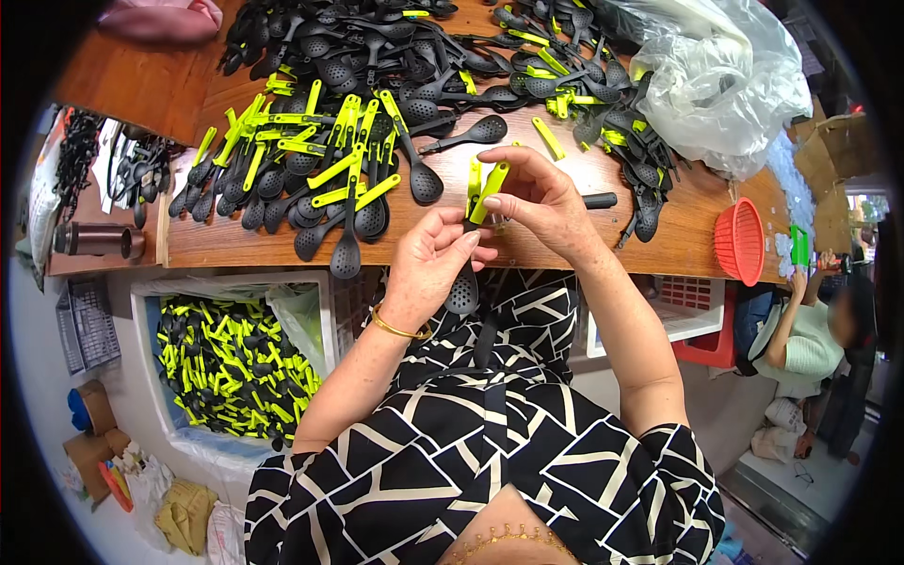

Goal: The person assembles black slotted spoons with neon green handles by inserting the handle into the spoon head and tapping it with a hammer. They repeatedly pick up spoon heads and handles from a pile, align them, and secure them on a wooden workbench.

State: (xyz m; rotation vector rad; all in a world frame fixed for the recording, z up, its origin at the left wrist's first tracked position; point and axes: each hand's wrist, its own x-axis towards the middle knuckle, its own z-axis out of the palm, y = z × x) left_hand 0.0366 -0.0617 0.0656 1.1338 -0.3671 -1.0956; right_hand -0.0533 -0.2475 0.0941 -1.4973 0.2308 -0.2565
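My left hand (431, 262) grips a small black slotted spoon (461, 290) by its stem, bowl hanging down over the table's front edge. My right hand (532, 200) pinches a yellow-green plastic handle piece (491, 191) at the top of that spoon. A second yellow-green piece (474, 179) stands just behind it. Both hands meet above the wooden table (565, 169).
Heaps of black spoons (377, 47) and spoons with yellow-green handles (311, 160) cover the table. A clear plastic bag (725, 85) lies at the right, a red basket (740, 241) at the edge. A white bin of finished spoons (235, 363) sits below left. Another person (810, 339) sits at right.
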